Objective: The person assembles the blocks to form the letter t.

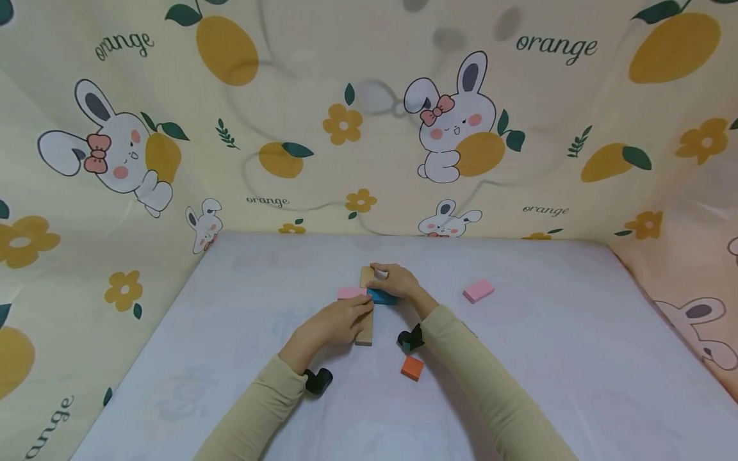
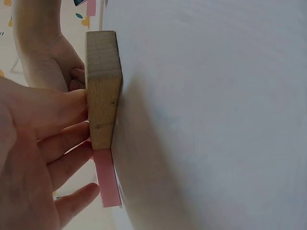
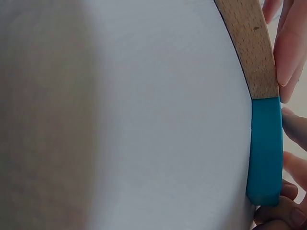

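Note:
Four-armed cross of flat blocks on the table: a near wooden block (image 1: 364, 333), a pink block (image 1: 350, 292) left, a blue block (image 1: 382, 297) right and a far wooden block (image 1: 366, 276). My left hand (image 1: 337, 320) rests over the near block's inner end, its extended fingers touching the tops of that block and the pink block (image 2: 108, 179). My right hand (image 1: 398, 282) reaches over the blue block (image 3: 266, 148) and pinches the far wooden block, index finger at its far end and thumb close to the cross's middle. The right hand's other fingers curl beside the blue block.
A loose pink block (image 1: 478, 291) lies to the right on the white table (image 1: 230, 384). An orange block (image 1: 412, 368) lies nearer, beside the right forearm. Black wrist mounts (image 1: 318, 381) sit under both wrists. A printed cloth (image 1: 323, 64) hangs behind the table.

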A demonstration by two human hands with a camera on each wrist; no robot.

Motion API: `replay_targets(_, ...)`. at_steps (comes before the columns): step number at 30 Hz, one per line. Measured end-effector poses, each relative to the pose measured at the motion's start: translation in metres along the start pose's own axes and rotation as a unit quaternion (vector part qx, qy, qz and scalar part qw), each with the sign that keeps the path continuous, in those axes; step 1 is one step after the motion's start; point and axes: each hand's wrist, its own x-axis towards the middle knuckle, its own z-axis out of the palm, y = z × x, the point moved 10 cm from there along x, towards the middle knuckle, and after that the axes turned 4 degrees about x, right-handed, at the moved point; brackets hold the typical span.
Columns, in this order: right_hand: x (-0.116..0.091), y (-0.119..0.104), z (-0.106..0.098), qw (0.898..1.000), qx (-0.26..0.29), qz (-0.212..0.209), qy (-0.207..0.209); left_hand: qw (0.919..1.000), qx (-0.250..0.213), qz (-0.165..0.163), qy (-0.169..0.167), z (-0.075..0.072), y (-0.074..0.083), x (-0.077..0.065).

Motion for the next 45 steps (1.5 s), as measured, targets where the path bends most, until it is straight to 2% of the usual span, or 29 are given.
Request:
replay_targets(10,-0.004,-0.001,-0.004,1.000,0.000,-0.004,0.003,0.9999,-0.012,-0.003,0.000,-0.002,0.001,0.001)
replay_targets(23,-0.010,-0.004,-0.010,0.996,0.069,-0.047,0.028,1.0000,-0.006,-0.004,-0.005,0.000,-0.001,0.000)
replay_targets(33,-0.020,-0.001,-0.016,0.990,0.126,-0.042,0.038,0.9999,0.011,-0.003,-0.001,0.000,-0.002,0.002)
replay_targets(45,-0.036,-0.001,-0.019,0.986,0.157,-0.056,0.026,0.9996,-0.027,-0.002,0.000,-0.002,-0.004,0.001)
